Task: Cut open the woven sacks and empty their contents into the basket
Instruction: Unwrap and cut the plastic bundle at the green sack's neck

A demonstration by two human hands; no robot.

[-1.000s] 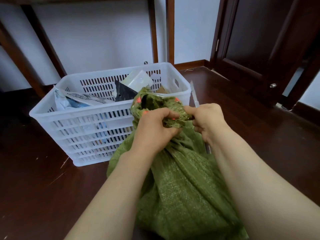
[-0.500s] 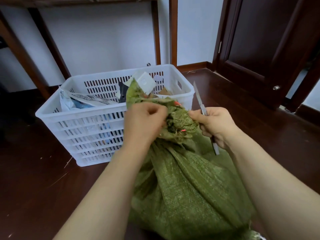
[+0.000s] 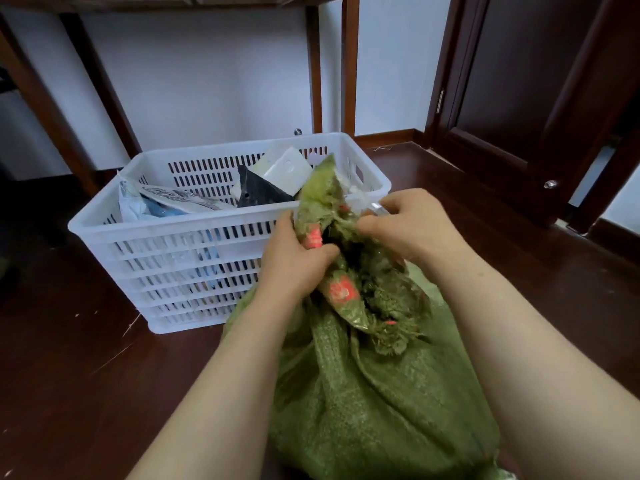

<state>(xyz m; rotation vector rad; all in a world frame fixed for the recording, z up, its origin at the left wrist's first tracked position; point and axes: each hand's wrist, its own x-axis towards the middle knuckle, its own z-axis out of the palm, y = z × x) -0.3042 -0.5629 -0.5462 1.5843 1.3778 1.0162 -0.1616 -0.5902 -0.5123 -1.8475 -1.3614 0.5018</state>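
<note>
Here, left grip (image 3: 298, 261) curled round the bunched mouth of the green woven sack (image 3: 374, 403), right grip (image 3: 412, 230) pinching the same mouth just beside it, sack body on the floor (image 3: 69, 375) beneath both, white basket (image 3: 194, 225) just beyond, part filled.

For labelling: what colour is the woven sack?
The woven sack is green with orange-red marks; head view.

A home room: wooden floor (image 3: 69, 375), panelled door (image 3: 502, 81).
</note>
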